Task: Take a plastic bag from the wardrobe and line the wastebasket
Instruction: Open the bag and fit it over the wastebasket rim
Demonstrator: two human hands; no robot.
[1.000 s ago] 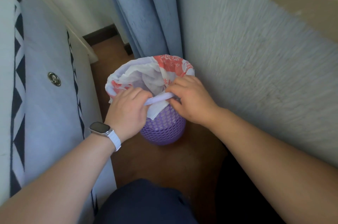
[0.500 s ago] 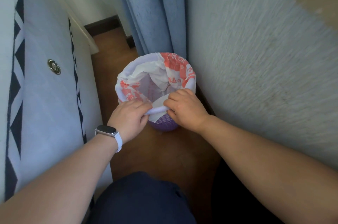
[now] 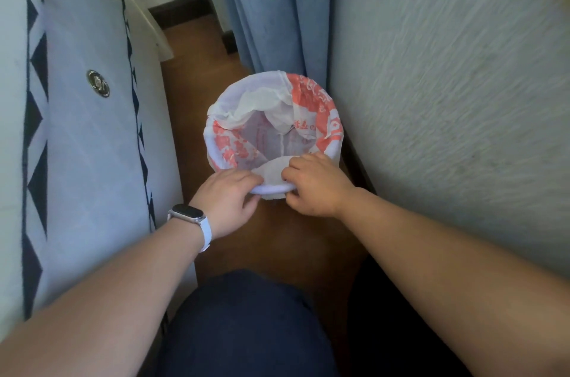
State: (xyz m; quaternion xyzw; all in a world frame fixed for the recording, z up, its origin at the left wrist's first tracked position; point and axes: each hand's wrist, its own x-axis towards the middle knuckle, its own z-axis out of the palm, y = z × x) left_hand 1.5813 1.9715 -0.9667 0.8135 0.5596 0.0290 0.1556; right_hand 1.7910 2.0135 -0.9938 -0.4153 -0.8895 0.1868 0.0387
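one wastebasket [image 3: 271, 190], one bag [image 3: 311, 99] — two hands

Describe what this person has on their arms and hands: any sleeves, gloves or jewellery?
Both forearms are bare, with no sleeves in view and no gloves. The left hand and right hand show no rings that I can make out. The only item worn is a smartwatch on the left wrist, with a dark rectangular face, a pale metallic case and a white strap.

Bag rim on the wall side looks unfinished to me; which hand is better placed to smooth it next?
Right. The right hand already grips the bag at the near rim, nearest that wall-side edge; the left hand sits on the opposite side.
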